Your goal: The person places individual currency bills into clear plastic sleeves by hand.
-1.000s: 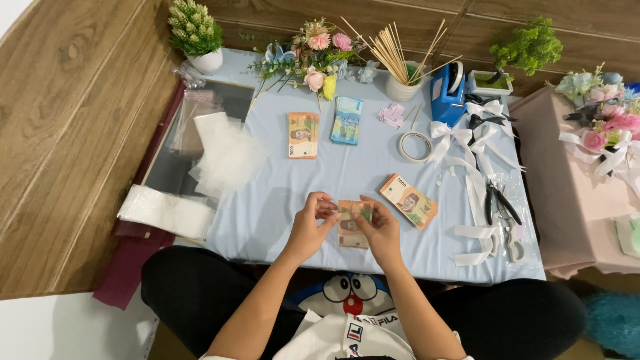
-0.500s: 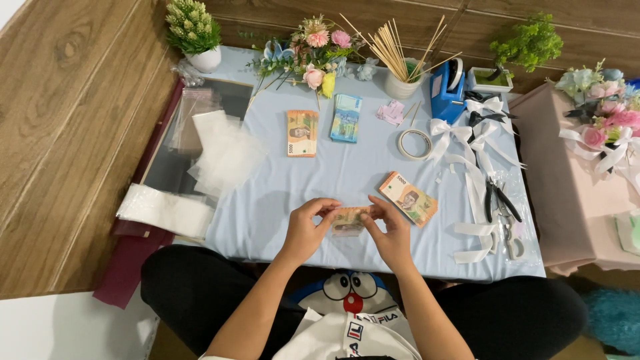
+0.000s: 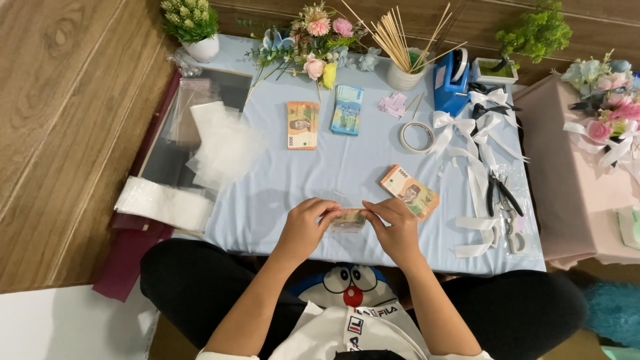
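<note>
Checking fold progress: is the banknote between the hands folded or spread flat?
Folded: the banknote pinched between left hand and right hand looks much narrower than the flat stacks.

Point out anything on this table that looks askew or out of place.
The banknote stack near the right hand lies diagonally, while the two stacks farther back sit nearly straight. White ribbon trails loosely down the table's right side. Nothing looks spilled or damaged.

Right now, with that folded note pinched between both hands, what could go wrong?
The small folded banknote is gripped only by the fingertips of the left hand and right hand, so it might slip or unfold. The loose stack of notes lies close to the right hand; a stray nudge could scatter it.
</note>
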